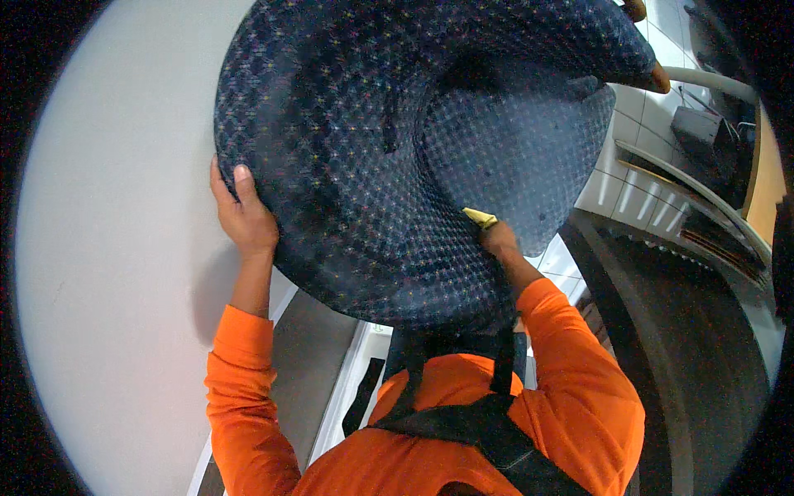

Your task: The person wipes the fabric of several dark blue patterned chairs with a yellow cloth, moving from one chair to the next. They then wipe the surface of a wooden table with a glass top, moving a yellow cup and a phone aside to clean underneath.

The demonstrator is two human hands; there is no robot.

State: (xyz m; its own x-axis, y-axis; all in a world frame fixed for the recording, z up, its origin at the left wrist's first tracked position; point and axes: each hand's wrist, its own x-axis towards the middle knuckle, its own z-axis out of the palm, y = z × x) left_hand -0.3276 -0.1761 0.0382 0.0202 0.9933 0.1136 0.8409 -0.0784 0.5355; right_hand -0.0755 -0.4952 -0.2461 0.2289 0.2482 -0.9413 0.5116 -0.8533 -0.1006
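A dark blue upholstered armchair (pixel 331 165) with a small speckled pattern fills the upper middle of the view. It is tilted, with its curved back towards me and its seat (pixel 513 149) beyond. At the chair's left edge my left hand (pixel 248 223) grips the padded rim, thumb on the near side and some fingers hidden behind. My right hand (pixel 499 238) is closed around a small yellow piece (pixel 480 217), perhaps a folded cloth, whose tip meets the fabric where back and seat join. Its fingers are partly hidden.
A pale wall (pixel 116 231) stands close on the left. Wooden ends (pixel 660 78) of the chair stick out at upper right, above white floor tiles (pixel 620 178). A dark curved piece of furniture (pixel 662 306) and a wooden edge (pixel 765 186) lie on the right.
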